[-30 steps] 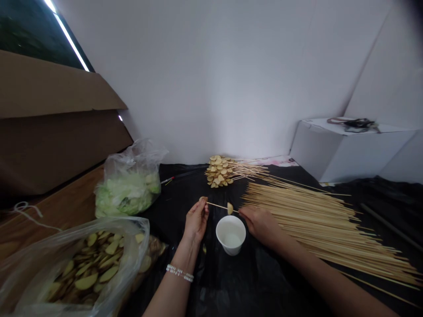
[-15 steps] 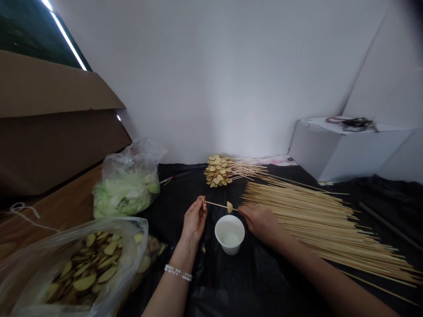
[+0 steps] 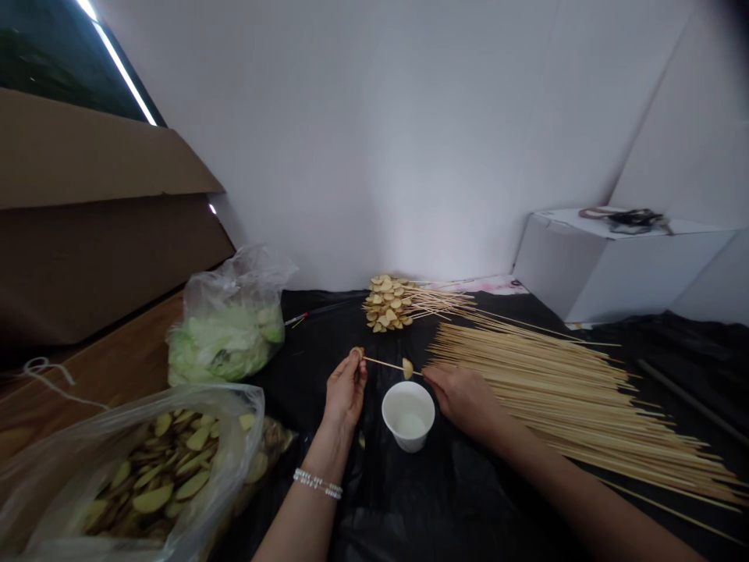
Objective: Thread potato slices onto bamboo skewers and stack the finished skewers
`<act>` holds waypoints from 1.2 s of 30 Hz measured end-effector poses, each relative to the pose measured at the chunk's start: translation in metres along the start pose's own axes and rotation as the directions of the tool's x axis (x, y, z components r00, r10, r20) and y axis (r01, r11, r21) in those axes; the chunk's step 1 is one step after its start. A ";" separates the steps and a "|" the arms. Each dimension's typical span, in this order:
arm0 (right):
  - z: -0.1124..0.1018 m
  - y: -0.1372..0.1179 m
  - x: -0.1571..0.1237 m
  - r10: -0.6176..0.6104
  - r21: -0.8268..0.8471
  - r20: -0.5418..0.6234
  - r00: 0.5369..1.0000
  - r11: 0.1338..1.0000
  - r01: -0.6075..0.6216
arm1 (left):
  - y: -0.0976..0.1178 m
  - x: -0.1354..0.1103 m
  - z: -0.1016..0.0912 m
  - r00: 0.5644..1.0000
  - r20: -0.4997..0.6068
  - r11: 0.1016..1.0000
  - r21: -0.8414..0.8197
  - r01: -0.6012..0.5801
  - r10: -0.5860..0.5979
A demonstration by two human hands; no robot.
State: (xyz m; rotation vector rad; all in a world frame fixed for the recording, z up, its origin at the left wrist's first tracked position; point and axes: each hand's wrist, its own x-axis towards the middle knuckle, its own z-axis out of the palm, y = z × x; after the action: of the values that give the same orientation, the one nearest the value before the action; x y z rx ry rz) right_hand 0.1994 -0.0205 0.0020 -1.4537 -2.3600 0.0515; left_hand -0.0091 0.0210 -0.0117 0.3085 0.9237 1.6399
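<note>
My left hand pinches a small potato slice at the tip of a thin bamboo skewer. My right hand grips the other end of that skewer, fingers closed round it. One potato slice is threaded on the skewer close to my right hand. A white paper cup with a little liquid stands on the black sheet between my hands, just below the skewer.
A big spread of bare bamboo skewers lies at the right. Finished potato skewers are piled at the back. A bag of potato slices and a bag of green leaves sit at the left. A white box stands far right.
</note>
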 end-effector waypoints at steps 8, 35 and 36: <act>-0.002 -0.001 0.001 0.020 0.007 0.026 0.999 1.000 -0.020 | -0.002 0.001 -0.001 0.999 -0.013 0.999 0.011 -0.036 0.036; 0.005 0.003 0.005 0.025 0.121 0.085 0.996 0.992 -0.035 | -0.007 0.003 -0.003 0.996 0.001 0.991 0.093 -0.092 0.092; 0.005 0.004 0.005 0.016 0.119 0.073 0.997 0.993 -0.025 | -0.007 0.002 -0.003 0.997 -0.002 0.993 0.082 -0.080 0.080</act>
State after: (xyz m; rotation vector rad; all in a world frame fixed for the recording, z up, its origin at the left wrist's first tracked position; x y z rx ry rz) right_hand 0.1991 -0.0133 -0.0025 -1.4411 -2.3545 0.2510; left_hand -0.0069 0.0220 -0.0190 0.4020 0.9951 1.6796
